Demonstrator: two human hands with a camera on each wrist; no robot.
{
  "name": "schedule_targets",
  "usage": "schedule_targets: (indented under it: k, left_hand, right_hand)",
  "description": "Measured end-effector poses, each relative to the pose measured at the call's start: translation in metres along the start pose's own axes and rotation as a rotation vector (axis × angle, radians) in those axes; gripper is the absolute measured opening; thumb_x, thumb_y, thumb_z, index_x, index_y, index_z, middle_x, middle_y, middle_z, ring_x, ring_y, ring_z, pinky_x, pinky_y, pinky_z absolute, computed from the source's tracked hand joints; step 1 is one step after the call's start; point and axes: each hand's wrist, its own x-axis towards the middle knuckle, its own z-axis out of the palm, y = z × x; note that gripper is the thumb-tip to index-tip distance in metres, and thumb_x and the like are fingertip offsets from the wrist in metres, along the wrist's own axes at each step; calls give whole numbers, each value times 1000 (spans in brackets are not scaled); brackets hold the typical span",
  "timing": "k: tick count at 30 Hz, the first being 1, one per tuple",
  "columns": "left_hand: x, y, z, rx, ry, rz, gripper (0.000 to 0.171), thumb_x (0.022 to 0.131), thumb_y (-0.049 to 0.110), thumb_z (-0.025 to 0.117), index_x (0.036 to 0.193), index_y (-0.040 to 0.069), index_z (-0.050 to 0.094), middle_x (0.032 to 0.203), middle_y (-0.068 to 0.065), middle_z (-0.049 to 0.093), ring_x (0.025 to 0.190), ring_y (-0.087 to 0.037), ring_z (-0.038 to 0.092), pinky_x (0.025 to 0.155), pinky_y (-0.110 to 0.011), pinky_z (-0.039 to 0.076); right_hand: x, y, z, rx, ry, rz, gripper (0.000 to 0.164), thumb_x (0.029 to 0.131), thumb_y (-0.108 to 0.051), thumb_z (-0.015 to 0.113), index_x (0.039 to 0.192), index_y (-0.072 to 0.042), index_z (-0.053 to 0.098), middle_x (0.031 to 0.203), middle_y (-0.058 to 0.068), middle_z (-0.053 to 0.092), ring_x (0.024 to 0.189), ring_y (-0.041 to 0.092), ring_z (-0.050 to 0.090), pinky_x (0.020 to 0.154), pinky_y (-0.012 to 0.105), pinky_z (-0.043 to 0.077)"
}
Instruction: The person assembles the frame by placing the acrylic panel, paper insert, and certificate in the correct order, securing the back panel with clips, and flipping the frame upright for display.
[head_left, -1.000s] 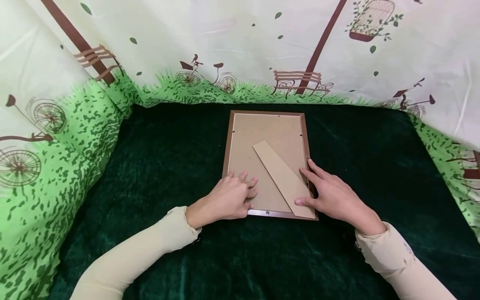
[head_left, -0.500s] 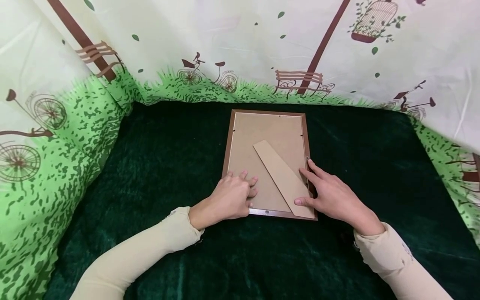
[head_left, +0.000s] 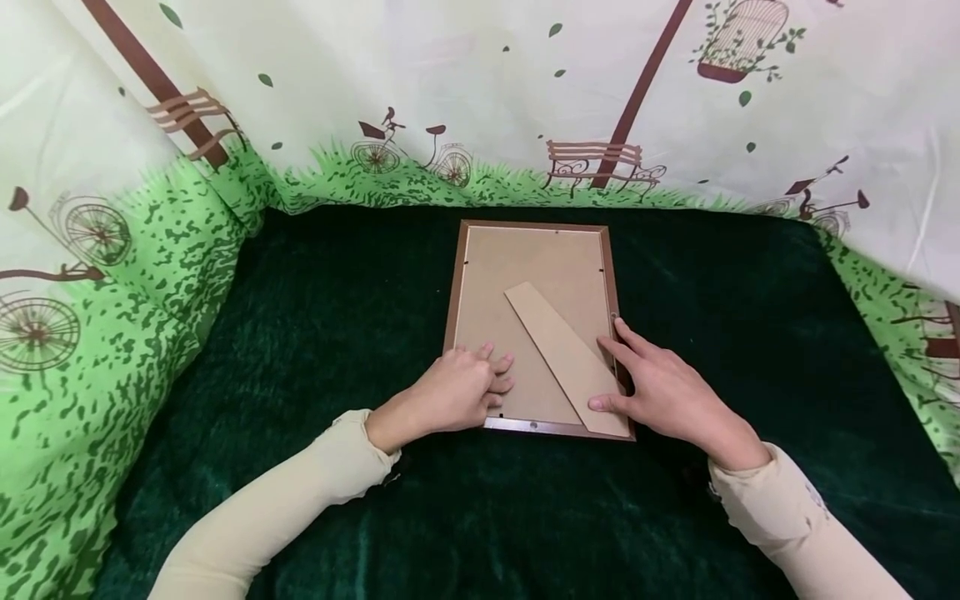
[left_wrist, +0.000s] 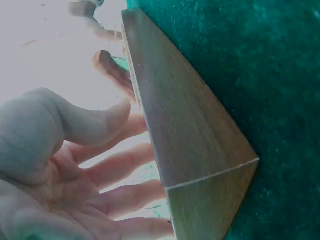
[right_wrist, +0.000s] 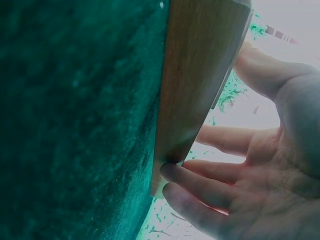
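A picture frame (head_left: 453, 300) with a brown rim lies face down, its beige backing board (head_left: 525, 254) upward. Diagonally across the board runs a flat easel stand (head_left: 562, 354), reaching the lower right corner. My left hand (head_left: 453, 392) rests over the lower left corner, fingers spread on the backing; the left wrist view has them nearly straight along the frame's top edge. On the right side, my right hand (head_left: 667, 387) lays its thumb on the stand. Two of its fingertips (right_wrist: 172, 172) touch the wood-grain side in the right wrist view. The frame's front is hidden.
Dark green velvet cloth (head_left: 337, 300) covers the surface under the frame. A white curtain (head_left: 450, 75) printed with bicycles, benches and green grass hangs behind and along both sides. Small black tabs (head_left: 501, 415) sit along the backing's edges.
My left hand has shifted slightly left and its thumb has drawn back from the bottom rim, uncovering a black tab near the lower left corner. Right hand and frame stay in place.
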Motion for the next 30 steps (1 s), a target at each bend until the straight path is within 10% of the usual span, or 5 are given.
schedule_targets:
  k: [30]
  left_hand:
    - [-1, 14, 13, 146, 56, -45, 32, 85, 22, 75, 117, 19, 76, 145, -5, 56, 139, -37, 48, 106, -69, 38]
  right_hand:
    - [0, 0, 0, 0, -9, -1, 98, 82, -67, 67, 155, -9, 35, 166, 21, 14, 137, 48, 43, 104, 63, 42]
